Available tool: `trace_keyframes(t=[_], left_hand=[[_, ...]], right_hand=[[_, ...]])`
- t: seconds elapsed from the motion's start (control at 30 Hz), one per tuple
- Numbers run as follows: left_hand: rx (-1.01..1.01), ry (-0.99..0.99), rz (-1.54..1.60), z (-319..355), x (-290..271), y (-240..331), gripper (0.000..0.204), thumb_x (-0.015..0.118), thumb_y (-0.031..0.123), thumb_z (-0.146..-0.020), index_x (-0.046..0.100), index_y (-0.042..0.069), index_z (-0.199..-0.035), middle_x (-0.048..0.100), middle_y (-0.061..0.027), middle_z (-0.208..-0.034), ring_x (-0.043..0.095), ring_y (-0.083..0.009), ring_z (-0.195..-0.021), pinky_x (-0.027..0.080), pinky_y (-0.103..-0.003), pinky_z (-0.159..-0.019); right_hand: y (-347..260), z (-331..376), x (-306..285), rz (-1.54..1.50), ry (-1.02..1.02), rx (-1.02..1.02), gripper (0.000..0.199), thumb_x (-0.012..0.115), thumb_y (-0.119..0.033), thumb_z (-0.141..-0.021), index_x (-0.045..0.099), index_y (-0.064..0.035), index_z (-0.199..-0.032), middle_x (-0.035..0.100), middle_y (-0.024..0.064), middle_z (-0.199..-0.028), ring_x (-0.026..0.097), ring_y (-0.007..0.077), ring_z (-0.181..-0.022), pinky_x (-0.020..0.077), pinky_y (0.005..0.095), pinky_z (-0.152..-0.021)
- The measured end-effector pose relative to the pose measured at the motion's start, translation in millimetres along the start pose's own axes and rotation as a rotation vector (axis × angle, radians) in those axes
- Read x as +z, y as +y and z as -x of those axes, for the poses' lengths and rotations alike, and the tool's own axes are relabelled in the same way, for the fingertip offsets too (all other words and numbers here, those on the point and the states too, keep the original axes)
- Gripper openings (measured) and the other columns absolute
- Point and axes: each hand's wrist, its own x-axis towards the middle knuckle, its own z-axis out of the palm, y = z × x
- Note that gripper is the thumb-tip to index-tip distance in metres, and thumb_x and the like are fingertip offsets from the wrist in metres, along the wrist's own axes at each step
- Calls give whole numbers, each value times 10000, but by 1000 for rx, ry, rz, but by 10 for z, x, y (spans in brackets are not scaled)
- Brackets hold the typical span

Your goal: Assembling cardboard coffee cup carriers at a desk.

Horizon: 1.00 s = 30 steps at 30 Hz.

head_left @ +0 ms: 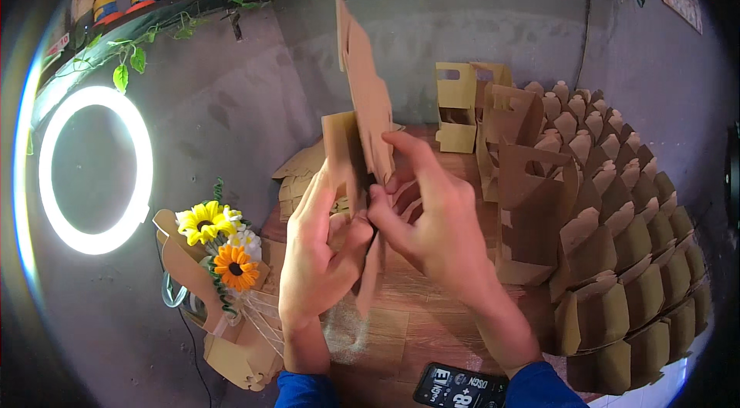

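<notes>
A brown die-cut cardboard box blank (368, 92) stands nearly upright in front of me, seen almost edge-on, with a folded panel opening toward the left. My left hand (314, 242) is closed on its lower left part, fingers behind the panel and thumb at the fold. From the right, my right hand (433, 211) pinches the same blank near its middle, thumb and fingers close to the left thumb. The cardboard hides some of the fingertips.
Folded cardboard carriers with handle holes (528, 200) stand at right, beside stacked rows of open boxes (617, 246). Flat cardboard pieces (302, 169) lie behind my left hand. Artificial flowers (235, 265) and a lit ring lamp (142, 169) are at left. A phone (462, 386) lies at the near edge.
</notes>
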Motion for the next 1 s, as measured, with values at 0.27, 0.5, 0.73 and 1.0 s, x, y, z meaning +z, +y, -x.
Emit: trace_keyframes(t=[0.27, 0.5, 0.73, 1.0], left_hand=[[-13, -69, 50, -67, 33, -107, 733, 478, -189, -826, 347, 26, -1515, 513, -113, -1344, 564, -177, -1160, 542, -257, -853], [-32, 126, 169, -77, -84, 7, 855, 472, -174, -749, 252, 85, -1533, 351, -98, -1481, 477, -193, -1237, 467, -300, -929], [93, 122, -40, -118, -248, -113, 451, 482, 103, -777, 611, -6, -1195, 371, -160, -1520, 374, -279, -1398, 290, -420, -1131], [400, 157, -229, -243, -167, -313, 502, 419, 356, -1004, 604, -24, -733, 563, -226, -1312, 490, -357, -1280, 305, -463, -1104]], right_hand=[[101, -6, -5, 161, 4, 19, 402, 609, -61, -840, 478, 50, -1204, 637, 243, -805, 642, 472, -748, 500, 538, -650], [75, -105, -191, 41, -5, 119, 239, 573, -33, -833, 429, 30, -1013, 595, 247, -747, 614, 458, -663, 480, 493, -607], [47, -111, -149, -72, 60, 81, 611, 543, 15, -811, 356, -2, -1392, 501, 93, -625, 476, 154, -545, 431, 334, -571], [189, -101, -187, -17, 31, -47, 299, 549, -9, -828, 621, -5, -1118, 635, 192, -770, 619, 253, -630, 483, 338, -629]])
